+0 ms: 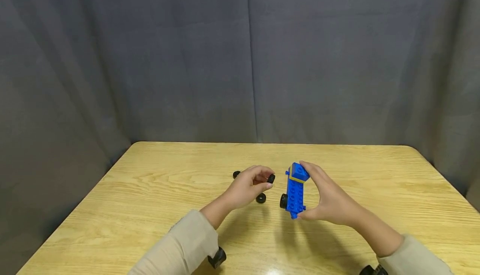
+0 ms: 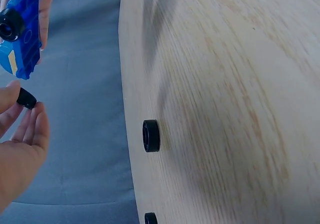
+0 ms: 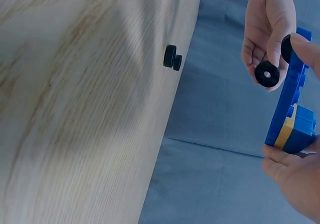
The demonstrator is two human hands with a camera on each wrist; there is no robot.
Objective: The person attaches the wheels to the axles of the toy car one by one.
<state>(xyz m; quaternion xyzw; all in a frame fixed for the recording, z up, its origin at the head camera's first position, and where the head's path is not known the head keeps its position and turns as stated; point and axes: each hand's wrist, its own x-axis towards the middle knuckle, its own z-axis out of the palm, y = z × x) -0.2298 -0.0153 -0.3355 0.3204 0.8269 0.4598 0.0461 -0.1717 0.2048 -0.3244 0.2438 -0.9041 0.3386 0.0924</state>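
Blue car [image 1: 295, 193] within right grip [image 1: 333, 202]

"How is the left hand [image 1: 247, 188] sitting?"

"It's pinching between thumb and curled fingers, the thumb lying nearer the body."

"And the right hand [image 1: 331, 202]?"

"That one is gripping wider (a big C, from where I'm standing), its thumb resting at the near end, its fingers stretching to the far end."

"And behind them?"

"The left forearm [image 1: 216, 211] and right forearm [image 1: 378, 231] are slanting inward, both hands hanging in the air, palms facing each other."
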